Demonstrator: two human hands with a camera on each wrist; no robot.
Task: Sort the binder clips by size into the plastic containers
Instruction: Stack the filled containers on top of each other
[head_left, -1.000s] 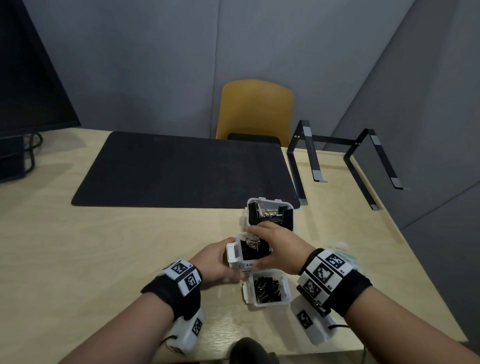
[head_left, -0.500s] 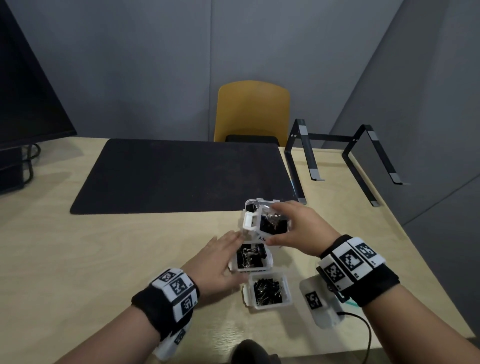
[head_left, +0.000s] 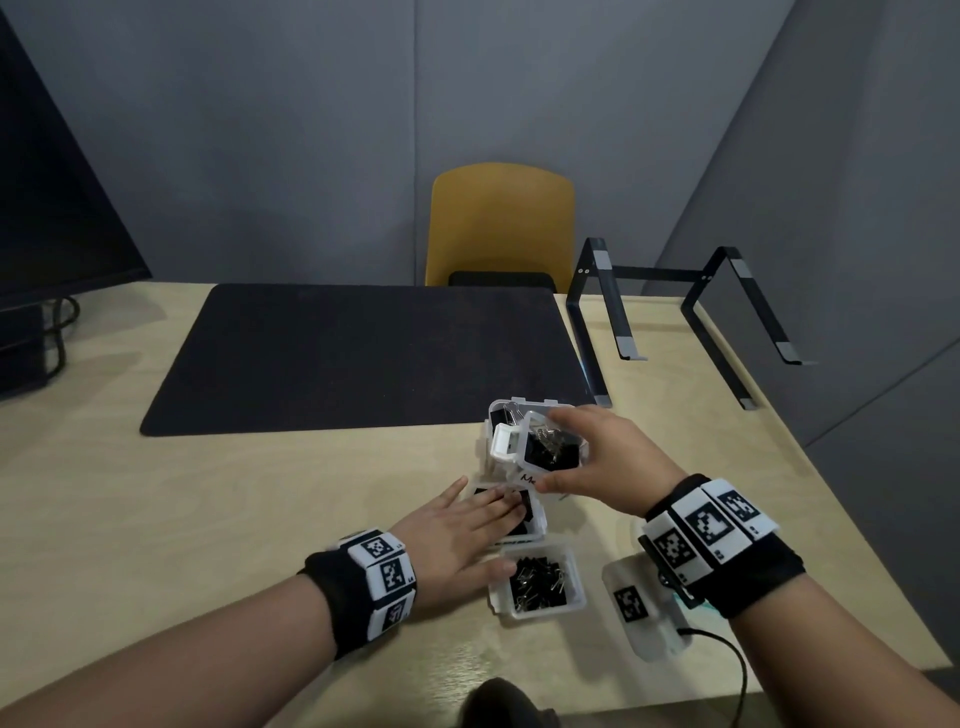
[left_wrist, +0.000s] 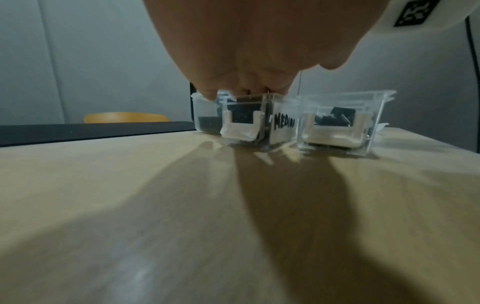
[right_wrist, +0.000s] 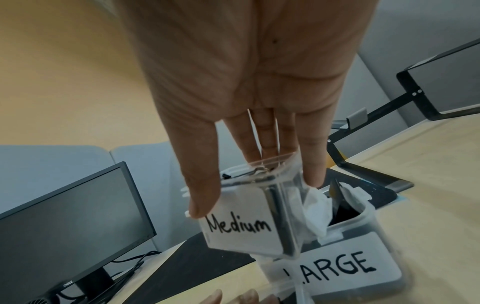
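Two hazards: your right hand (head_left: 605, 457) grips the tilted Medium container (right_wrist: 241, 228) over the LARGE box (right_wrist: 337, 265), clips may spill; flat left hand (head_left: 457, 535) only steadies.

We see a pale wooden desk (head_left: 218, 519) bearing a dark mat (head_left: 358, 358), clip-filled containers (head_left: 540, 584) (clear plastic), a metal stand (head_left: 675, 312).

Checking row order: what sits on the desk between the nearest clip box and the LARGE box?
A MEDIUM-labelled box, with the left hand resting flat on top of it; the head view shows it best.
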